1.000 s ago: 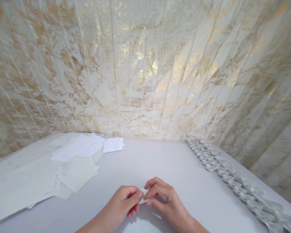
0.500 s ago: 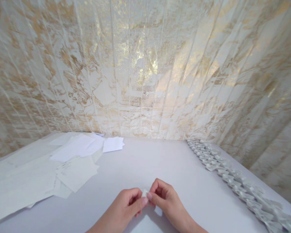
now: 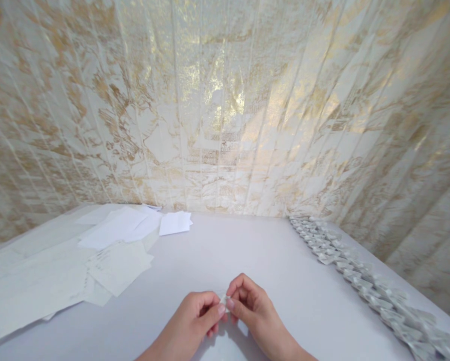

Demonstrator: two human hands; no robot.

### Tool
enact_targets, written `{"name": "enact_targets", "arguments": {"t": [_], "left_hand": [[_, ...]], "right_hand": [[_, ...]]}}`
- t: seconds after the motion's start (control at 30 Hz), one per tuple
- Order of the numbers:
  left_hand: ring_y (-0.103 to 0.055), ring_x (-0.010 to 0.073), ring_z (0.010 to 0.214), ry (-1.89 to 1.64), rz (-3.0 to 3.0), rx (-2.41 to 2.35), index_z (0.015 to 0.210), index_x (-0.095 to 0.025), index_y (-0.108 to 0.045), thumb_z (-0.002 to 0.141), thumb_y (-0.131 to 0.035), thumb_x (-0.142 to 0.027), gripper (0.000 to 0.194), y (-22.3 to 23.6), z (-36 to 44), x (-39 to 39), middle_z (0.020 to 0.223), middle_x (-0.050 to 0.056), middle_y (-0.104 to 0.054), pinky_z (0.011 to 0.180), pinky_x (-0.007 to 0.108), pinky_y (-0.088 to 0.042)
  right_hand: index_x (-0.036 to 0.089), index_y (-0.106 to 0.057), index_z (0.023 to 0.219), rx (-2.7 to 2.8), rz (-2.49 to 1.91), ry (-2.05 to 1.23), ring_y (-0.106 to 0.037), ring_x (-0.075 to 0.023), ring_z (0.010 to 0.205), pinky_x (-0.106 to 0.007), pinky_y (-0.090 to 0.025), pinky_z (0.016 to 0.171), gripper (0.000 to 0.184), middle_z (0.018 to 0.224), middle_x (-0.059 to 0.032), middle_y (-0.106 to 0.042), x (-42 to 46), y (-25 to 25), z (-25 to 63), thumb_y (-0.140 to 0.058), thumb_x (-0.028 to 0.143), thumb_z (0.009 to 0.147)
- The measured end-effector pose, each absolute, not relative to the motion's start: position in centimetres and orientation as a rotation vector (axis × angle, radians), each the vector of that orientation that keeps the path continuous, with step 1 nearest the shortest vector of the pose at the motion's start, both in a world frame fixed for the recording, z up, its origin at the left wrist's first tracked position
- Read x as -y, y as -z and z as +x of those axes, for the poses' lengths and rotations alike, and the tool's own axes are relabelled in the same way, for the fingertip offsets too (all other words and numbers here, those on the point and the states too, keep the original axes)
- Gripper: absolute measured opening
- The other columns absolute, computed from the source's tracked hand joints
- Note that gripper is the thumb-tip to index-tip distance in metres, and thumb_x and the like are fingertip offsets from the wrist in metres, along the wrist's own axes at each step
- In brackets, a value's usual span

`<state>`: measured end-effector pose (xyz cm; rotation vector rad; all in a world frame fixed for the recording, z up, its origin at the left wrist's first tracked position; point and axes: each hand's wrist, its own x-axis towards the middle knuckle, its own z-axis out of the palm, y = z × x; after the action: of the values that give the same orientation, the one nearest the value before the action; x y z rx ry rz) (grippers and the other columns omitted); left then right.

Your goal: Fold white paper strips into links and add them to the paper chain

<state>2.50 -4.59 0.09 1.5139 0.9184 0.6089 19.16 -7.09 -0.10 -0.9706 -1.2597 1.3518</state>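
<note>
A small folded piece of white paper (image 3: pixel 223 299) is pinched between my two hands, low in the middle of the head view. My left hand (image 3: pixel 200 317) grips its left side between thumb and forefinger, the other fingers curled below. On the right side, the thumb and forefinger of my right hand (image 3: pixel 253 308) close on it. Most of the paper is hidden behind the fingertips, so its folds are hard to make out. Both hands are just above the white tabletop (image 3: pixel 232 250), casting shadows on it.
Loose white sheets (image 3: pixel 33 281) spread over the left side, with brighter papers (image 3: pixel 116 225) on top. A small stack of white paper squares (image 3: pixel 175 223) lies at the back. Rows of folded grey-white paper pieces (image 3: pixel 360 281) run along the right edge. A gold-patterned curtain (image 3: pixel 225 125) hangs behind.
My right hand has shifted slightly, its forefinger now higher at the paper's edge. Less of the paper shows between the fingertips. The papers around have stayed put.
</note>
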Motion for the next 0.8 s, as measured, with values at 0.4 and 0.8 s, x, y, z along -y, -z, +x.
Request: {"name": "enact_targets", "arguments": {"t": [0.4,0.8], "left_hand": [[-0.052,0.0154,0.071,-0.800,1.469,-0.840,0.088,-0.016,-0.064,0.082,-0.068,-0.051,0.035,-0.01,2.22,4.50,0.074,-0.001,-0.058,0.066,0.025,-0.039],[-0.059,0.0167,0.072,-0.828,1.691,-0.885,0.084,-0.021,-0.056,0.093,-0.054,-0.031,0.014,-0.11,2.01,4.81,0.074,-0.003,-0.060,0.068,0.025,-0.043]], "right_hand": [[0.018,-0.060,0.089,1.335,-1.052,-1.195,-0.050,-0.0125,0.063,-0.025,-0.038,0.062,0.041,0.066,0.0033,-0.054,7.28,0.31,19.47,-0.063,0.059,0.087],[0.022,-0.047,0.102,1.568,-1.090,-1.185,-0.060,-0.0148,0.067,-0.027,-0.045,0.068,0.029,0.070,0.0023,-0.064,7.76,0.34,19.10,-0.059,0.045,0.091]]}}
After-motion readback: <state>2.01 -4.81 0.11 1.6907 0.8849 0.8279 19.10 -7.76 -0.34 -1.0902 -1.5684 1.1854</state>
